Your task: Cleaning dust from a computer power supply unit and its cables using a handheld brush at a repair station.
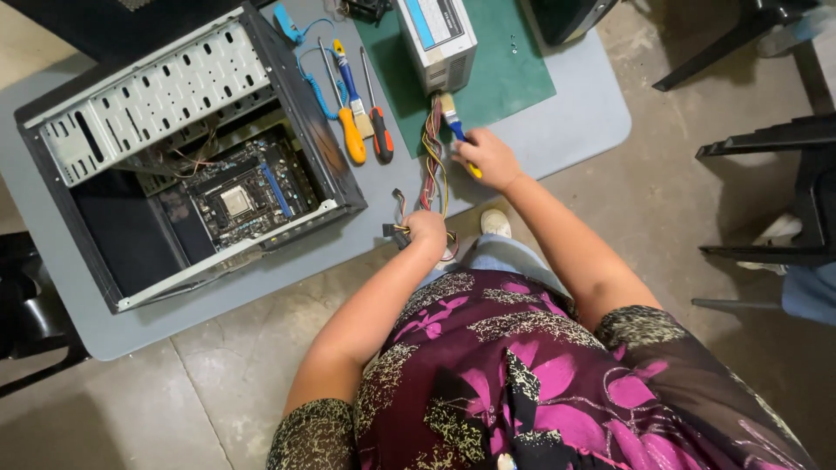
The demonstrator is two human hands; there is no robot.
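An open computer case [174, 157] lies on its side on the grey counter [566, 130]; inside it sits a motherboard [239, 191] with loose wires above it. A power supply [438, 39] rests on a green mat [514, 78], its cable bundle [433, 157] trailing toward the counter's edge. The right hand [489, 159] has its fingers wrapped around a small brush [455, 126], bristles touching the cables just beside the power supply. The left hand [427, 228] grips the cable ends at the counter's edge. Two screwdrivers [366, 122] and a blue cable [309, 74] lie between case and mat.
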